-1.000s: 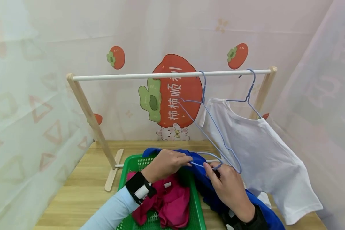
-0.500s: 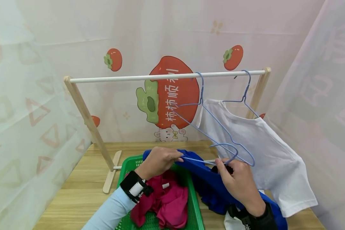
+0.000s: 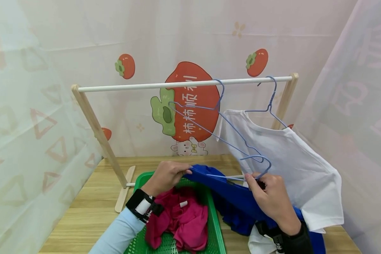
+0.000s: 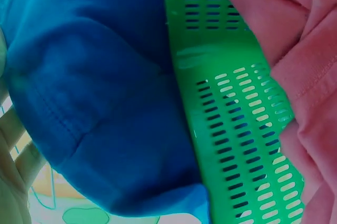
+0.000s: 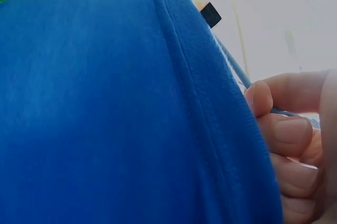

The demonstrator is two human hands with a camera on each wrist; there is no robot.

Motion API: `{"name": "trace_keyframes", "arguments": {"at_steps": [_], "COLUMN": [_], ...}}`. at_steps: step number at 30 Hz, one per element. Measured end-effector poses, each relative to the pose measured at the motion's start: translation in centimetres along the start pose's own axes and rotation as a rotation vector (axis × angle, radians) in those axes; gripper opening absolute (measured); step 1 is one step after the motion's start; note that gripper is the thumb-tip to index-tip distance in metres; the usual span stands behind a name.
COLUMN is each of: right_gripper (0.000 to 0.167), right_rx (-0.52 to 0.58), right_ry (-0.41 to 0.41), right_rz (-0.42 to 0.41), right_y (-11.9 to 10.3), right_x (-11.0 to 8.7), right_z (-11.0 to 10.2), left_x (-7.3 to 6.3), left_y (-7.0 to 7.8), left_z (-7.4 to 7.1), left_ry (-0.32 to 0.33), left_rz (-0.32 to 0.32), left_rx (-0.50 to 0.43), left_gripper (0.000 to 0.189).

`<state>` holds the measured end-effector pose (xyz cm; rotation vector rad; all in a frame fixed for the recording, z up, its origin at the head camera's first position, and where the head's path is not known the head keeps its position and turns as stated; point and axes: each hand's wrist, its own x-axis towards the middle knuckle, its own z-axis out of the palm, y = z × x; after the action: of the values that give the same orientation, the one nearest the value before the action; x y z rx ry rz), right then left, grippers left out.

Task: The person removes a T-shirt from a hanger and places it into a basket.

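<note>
A blue garment (image 3: 238, 197), apparently a shirt, stretches between my hands, partly over the basket's right rim. My left hand (image 3: 168, 176) pinches its edge above the basket; in the left wrist view the cloth (image 4: 121, 103) hides most of that hand. A light-blue wire hanger (image 3: 270, 164) is in my right hand (image 3: 271, 199), gripped near its neck with the hook pointing up. One arm of the hanger runs left into the garment's opening. In the right wrist view, thumb and curled fingers (image 5: 289, 132) hold the wire beside the hemmed blue edge (image 5: 184, 71).
A green basket (image 3: 220, 233) holds a magenta garment (image 3: 190, 225). Behind it stands a rack with a white rod (image 3: 130, 86). A bare blue hanger (image 3: 220, 93) hangs there, close above my right hand. Farther right hangs a white shirt (image 3: 273, 155); white cloth (image 3: 258, 243) lies below my right wrist.
My left hand has left the hanger wire and moved left, pulling the blue edge taut. My right hand has carried the hanger slightly right. The bare hanger on the rod has swung.
</note>
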<state>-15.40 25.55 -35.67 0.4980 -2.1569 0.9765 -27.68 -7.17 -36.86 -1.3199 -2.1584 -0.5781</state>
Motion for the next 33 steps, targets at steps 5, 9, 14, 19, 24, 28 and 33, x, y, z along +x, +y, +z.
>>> {"name": "trace_keyframes", "arguments": {"at_steps": [5,9,14,19,24,28,33], "right_gripper": [0.057,0.056,0.053,0.05,0.049,0.046,0.045], "right_rx": [0.008,0.014,0.022,0.016,0.018,0.006,-0.022], "right_ry": [0.026,0.047,0.087,0.134,0.145,0.16,0.19], "right_rz": [0.006,0.031,0.033,0.016,0.044,0.075,0.089], "right_y": [0.1,0.1,0.3,0.6,0.6,0.6,0.9], "right_x": [0.0,0.0,-0.1,-0.1,0.0,0.1,0.1], "right_z": [-0.1,-0.2,-0.3,-0.3,-0.4,-0.5,-0.5], "left_x": [-0.2,-0.1,0.1,0.3,0.5,0.7,1.1], "left_y": [-0.5,-0.8,-1.3,-1.6,-1.5,-1.5,-1.7], "left_z": [-0.3,-0.2,0.2,0.2,0.2,0.4,1.2], "left_ry": [0.016,0.017,0.025,0.039,0.021,0.006,-0.003], "left_rz": [-0.012,-0.028,-0.08,-0.118,-0.167,-0.219,-0.251], "left_rx": [0.019,0.022,-0.013,-0.065,-0.093,-0.133,-0.204], "left_gripper": [0.01,0.005,0.01,0.01,0.008,0.009,0.015]}}
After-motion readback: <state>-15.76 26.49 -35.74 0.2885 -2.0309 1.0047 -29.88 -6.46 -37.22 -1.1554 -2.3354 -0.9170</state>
